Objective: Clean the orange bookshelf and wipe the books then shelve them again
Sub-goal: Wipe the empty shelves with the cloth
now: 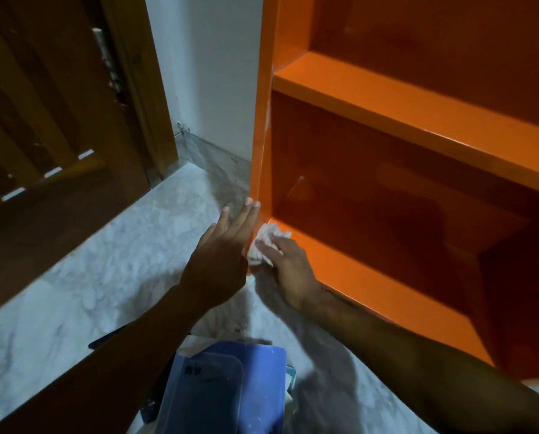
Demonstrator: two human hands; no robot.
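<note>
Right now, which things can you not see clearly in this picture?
- Head view: the white cloth is partly covered by the right hand.
- The orange bookshelf is cut off by the top and right edges.
- The blue object is blurred and cut by the bottom edge.

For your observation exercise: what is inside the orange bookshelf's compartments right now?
The orange bookshelf shows bare shelves, with no books visible inside. The right hand grips a white cloth at the lower shelf's front corner. The compartments' right ends lie beyond the frame.
</note>
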